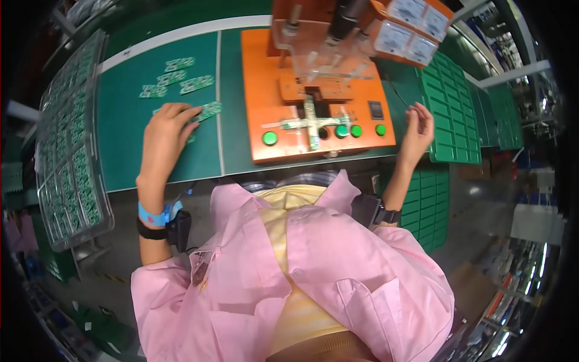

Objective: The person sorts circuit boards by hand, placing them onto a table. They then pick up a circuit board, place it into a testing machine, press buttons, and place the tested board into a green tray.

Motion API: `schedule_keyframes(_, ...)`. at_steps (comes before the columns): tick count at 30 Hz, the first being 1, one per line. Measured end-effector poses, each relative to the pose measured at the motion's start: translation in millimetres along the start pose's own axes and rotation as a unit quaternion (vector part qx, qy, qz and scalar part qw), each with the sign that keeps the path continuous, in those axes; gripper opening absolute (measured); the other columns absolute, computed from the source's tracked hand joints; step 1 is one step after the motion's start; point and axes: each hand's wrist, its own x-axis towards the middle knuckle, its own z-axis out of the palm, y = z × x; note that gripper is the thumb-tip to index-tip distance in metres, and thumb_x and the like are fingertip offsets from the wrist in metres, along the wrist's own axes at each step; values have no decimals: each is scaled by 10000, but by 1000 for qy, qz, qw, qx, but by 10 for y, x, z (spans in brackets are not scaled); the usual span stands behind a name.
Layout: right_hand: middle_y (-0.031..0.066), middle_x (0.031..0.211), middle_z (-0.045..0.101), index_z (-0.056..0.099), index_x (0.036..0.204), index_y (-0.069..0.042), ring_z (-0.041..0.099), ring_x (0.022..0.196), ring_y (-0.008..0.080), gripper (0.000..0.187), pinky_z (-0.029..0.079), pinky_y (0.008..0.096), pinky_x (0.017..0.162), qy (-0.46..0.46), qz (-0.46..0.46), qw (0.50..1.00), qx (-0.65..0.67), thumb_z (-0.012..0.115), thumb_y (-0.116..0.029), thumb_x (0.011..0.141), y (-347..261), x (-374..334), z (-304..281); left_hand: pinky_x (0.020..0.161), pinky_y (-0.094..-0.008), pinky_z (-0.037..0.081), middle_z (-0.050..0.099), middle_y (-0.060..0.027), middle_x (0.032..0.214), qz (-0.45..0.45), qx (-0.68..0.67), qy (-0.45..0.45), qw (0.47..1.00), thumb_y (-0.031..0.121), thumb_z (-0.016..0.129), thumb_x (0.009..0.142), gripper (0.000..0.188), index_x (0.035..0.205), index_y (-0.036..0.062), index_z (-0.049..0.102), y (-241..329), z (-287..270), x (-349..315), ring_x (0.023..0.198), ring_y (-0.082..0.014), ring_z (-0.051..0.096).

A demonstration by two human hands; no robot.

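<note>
My left hand [166,130] is over the left part of the green work mat, its thumb and fingers closed on the edge of a small green circuit board [210,111]. Beyond it lie several similar circuit boards [172,77]. Another board shows partly under the hand. My right hand [418,131] is raised beside the right edge of an orange test fixture [256,105], fingers loosely curled and apart, with nothing visible in them. Green buttons [269,138] line the fixture's front, and tape strips cross its middle. A clear plate with pins [322,51] sits above.
At the left stands a clear plastic tray [108,220] filled with circuit boards. A green compartment tray [449,108] is on the right, with another green tray [425,205] lower down. A thin dark cable [395,90] runs near my right hand. Illustrated cards [413,27] hang at the fixture's upper right.
</note>
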Motion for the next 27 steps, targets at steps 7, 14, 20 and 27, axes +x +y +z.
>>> schedule_keyframes(7,79,922,584,533,1029,25,565,874,128,177,453,246,810,-97,10,993,68,512,-16,859,-58,-15,177,719,-310,453,614,-106,880,47,-172,32,983,57,655,700,230,929,31,653,785,-122,501,833,-248,571)
schedule_keyframes(14,83,929,583,533,1027,23,563,884,125,176,451,245,806,-135,46,985,95,513,-9,855,-80,-135,141,689,-322,446,600,-86,840,139,-166,29,976,53,664,691,221,912,50,673,1099,214,855,798,-235,536)
schedule_keyframes(20,82,934,585,531,1032,23,559,884,116,184,443,235,806,-144,57,983,99,517,-4,851,-43,-149,119,733,-342,427,580,-134,849,92,-164,15,982,84,661,714,223,936,61,676,1174,254,859,830,-257,524)
schedule_keyframes(27,86,997,585,490,1146,13,560,909,121,285,440,228,807,-200,178,940,212,487,-104,886,-164,-117,203,847,-288,417,614,-118,980,-43,-319,94,942,125,577,812,235,1009,14,642,994,19,696,952,-200,555)
